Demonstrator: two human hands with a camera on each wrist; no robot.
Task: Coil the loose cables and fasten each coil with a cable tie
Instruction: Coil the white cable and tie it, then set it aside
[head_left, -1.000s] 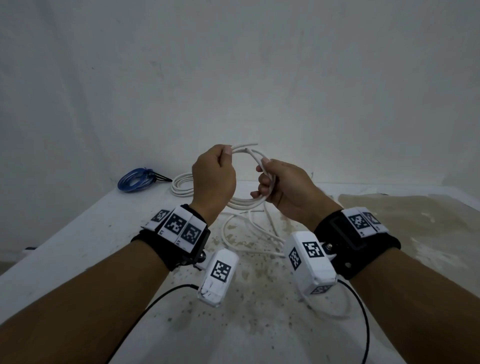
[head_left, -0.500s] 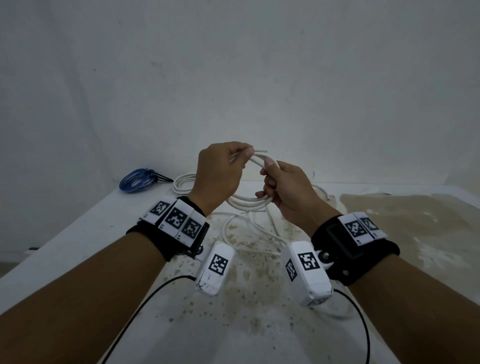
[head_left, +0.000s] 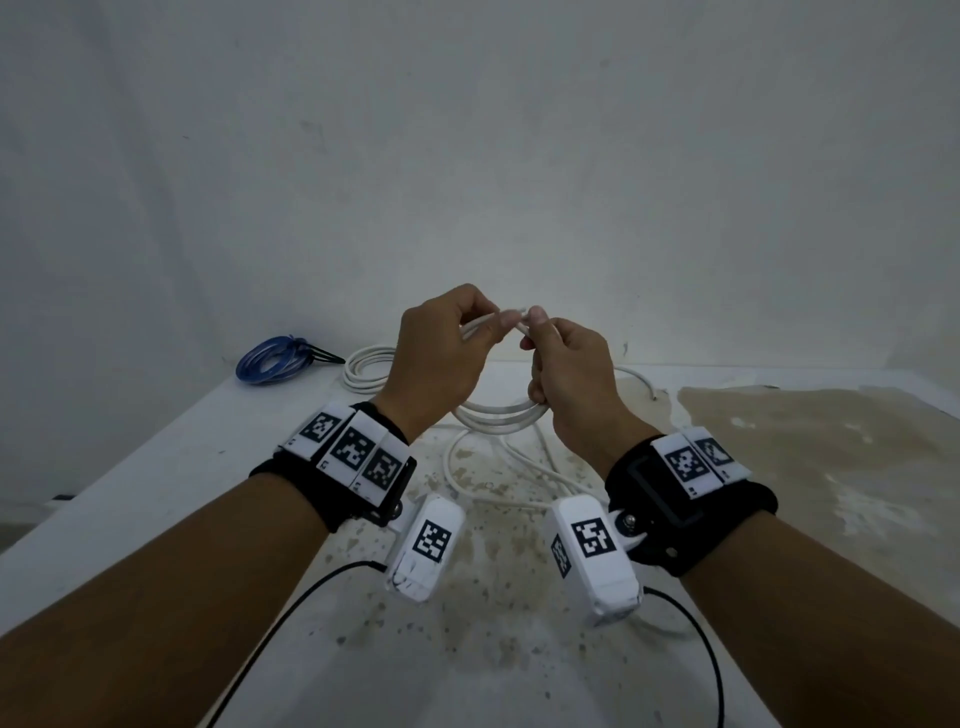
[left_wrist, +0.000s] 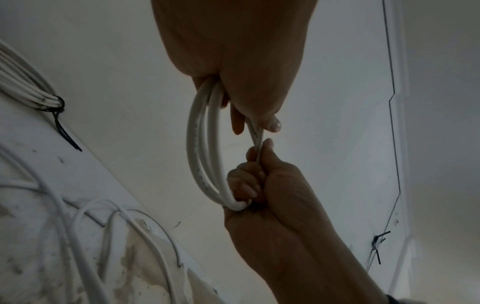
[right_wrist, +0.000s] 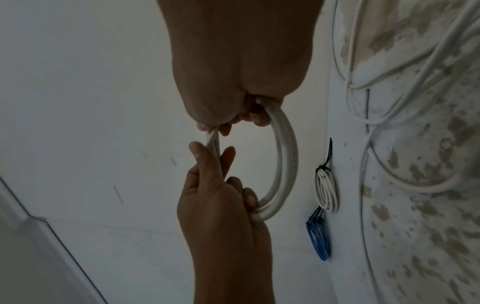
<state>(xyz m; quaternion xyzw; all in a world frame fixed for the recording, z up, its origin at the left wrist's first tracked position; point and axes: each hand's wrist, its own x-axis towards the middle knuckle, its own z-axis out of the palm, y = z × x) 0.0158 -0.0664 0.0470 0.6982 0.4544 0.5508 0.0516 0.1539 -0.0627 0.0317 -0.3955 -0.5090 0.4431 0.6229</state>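
Observation:
I hold a small coil of white cable (head_left: 498, 415) in the air above the table, with both hands on it. My left hand (head_left: 485, 325) pinches the top strands between thumb and fingers, and its lower fingers curl round the coil (right_wrist: 285, 156). My right hand (head_left: 540, 332) grips the other side of the coil (left_wrist: 202, 156), with its thumb and forefinger on the same top strands. The fingertips of the two hands almost touch. The cable's end (head_left: 521, 312) pokes out between them. More of this white cable (head_left: 467, 467) trails loose on the table.
A blue coil (head_left: 270, 358) and a white coil (head_left: 363, 371), each fastened with a black tie, lie at the table's back left. A few black cable ties (left_wrist: 376, 244) lie near the back edge. The stained white table (head_left: 779, 441) stands against a white wall.
My hands have drawn together at the top of the coil. The left fingertips slid along the top strands toward the right hand, closing the gap.

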